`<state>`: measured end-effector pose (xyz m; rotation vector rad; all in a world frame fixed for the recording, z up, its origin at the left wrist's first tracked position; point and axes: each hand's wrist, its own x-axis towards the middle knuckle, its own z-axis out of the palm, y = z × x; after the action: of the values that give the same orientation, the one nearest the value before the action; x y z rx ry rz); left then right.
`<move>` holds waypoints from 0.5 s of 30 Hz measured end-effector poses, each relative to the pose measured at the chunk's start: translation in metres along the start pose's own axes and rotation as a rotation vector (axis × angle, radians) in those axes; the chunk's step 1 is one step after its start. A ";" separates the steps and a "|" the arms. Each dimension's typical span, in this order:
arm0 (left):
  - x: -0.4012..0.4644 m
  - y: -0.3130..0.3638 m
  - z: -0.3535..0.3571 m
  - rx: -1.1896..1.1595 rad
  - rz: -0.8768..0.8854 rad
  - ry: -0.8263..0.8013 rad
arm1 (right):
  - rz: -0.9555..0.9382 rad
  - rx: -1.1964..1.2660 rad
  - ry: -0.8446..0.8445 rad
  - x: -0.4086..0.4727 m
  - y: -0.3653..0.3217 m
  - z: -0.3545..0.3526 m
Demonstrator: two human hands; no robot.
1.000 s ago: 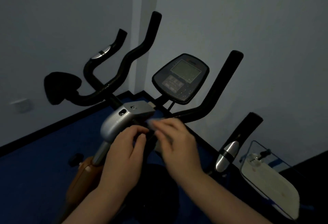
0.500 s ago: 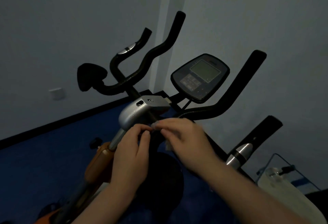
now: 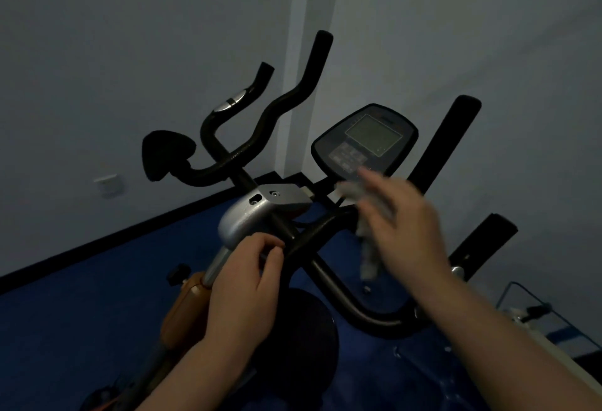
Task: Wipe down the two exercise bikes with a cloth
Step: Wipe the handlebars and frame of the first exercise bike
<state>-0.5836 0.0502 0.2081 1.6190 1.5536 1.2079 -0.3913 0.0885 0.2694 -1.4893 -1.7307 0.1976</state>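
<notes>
Wall socket point(image 3: 109, 185): white plate low on the grey wall, far left.
Seat point(image 3: 167, 154): black saddle seen end-on, left of the handlebar stem.
Left handlebar point(image 3: 270, 111): 2 black prongs rising toward the room corner; the outer one carries a silver sensor band.
Left hand point(image 3: 242, 293): low centre-left, fingers curled, fingertips pinched together just below the silver stem cover point(image 3: 247, 218); it holds nothing that can be made out (light is dim).
Orange shroud point(image 3: 180, 309): beside the left wrist, lower on the frame.
Console point(image 3: 365, 143): dark oval panel with 1 pale screen and a button block, tilted toward the camera.
Cloth point(image 3: 366, 212): pale grey rag, bunched at its top just below the console's lower edge, with a tail hanging down in front of the black bar.
Right hand point(image 3: 405, 225): motion-blurred, fingers closed on the cloth, raised near the console; contact with the console cannot be told.
Right handlebar point(image 3: 446, 140): black prong rising right of the console.
Floor point(image 3: 81, 306): blue, black skirting at the wall.
</notes>
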 end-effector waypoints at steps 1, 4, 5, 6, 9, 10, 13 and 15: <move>0.001 0.000 0.000 0.004 0.002 -0.014 | 0.023 -0.065 0.064 0.008 0.004 -0.006; 0.005 0.000 0.000 0.054 0.031 -0.077 | 0.133 -0.216 0.107 -0.001 0.003 0.008; 0.006 0.001 0.000 0.078 0.047 -0.096 | 0.117 -0.219 0.098 -0.012 -0.004 0.020; 0.007 0.002 -0.001 0.091 0.061 -0.111 | 0.084 -0.188 0.057 -0.023 -0.012 0.031; 0.015 0.004 -0.001 0.056 0.073 -0.160 | -0.020 0.013 -0.226 -0.036 -0.028 0.048; 0.019 0.004 -0.001 0.029 0.061 -0.174 | -0.037 0.057 -0.287 -0.030 -0.028 0.043; 0.033 0.002 -0.003 -0.047 0.015 -0.185 | 0.058 0.017 0.011 -0.002 -0.012 0.016; 0.042 0.004 0.003 -0.095 0.000 -0.187 | 0.130 -0.084 0.206 0.003 -0.004 0.005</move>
<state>-0.5830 0.0909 0.2192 1.6199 1.3596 1.0796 -0.3976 0.0924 0.2699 -1.6249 -1.4957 0.0374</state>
